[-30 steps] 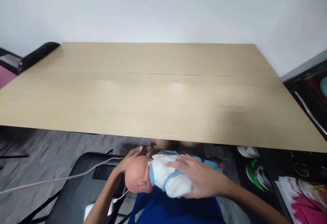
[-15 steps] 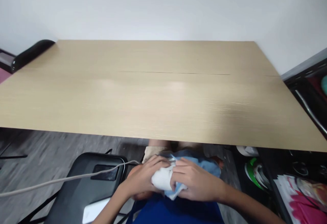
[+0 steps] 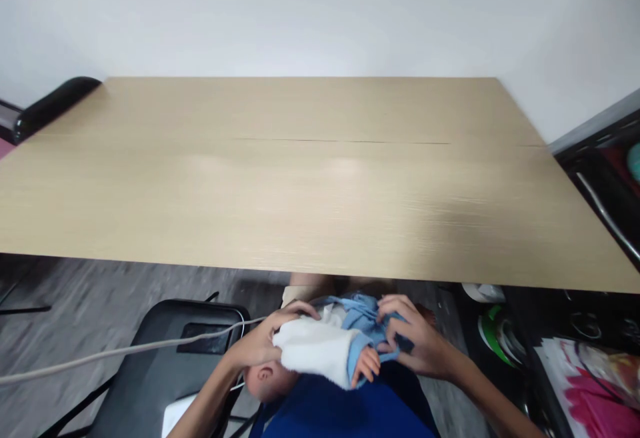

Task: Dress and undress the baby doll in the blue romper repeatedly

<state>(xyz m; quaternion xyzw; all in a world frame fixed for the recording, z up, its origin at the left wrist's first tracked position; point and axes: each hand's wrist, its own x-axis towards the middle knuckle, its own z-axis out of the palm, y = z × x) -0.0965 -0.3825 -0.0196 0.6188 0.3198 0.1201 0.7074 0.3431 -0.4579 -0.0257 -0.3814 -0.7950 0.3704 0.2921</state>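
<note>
A baby doll [image 3: 267,379] lies across my lap below the table's near edge, its bald head to the left and one small hand showing. It wears a white fleece garment [image 3: 314,353] with light blue trim. My left hand [image 3: 260,341] grips the white garment near the doll's shoulder. My right hand [image 3: 413,335] pinches the light blue cloth [image 3: 361,318] at the doll's lower body. Both hands are closed on fabric.
A wide light wooden table [image 3: 310,178] fills the view in front of me. A black chair [image 3: 165,365] with a white cable [image 3: 115,351] across it stands to my left. Bags and colourful items [image 3: 575,365] sit on the floor at right.
The doll was turned in my lap. My hands, bunched together on the white garment half a second ago, have moved apart, the right one shifting right onto the blue cloth.
</note>
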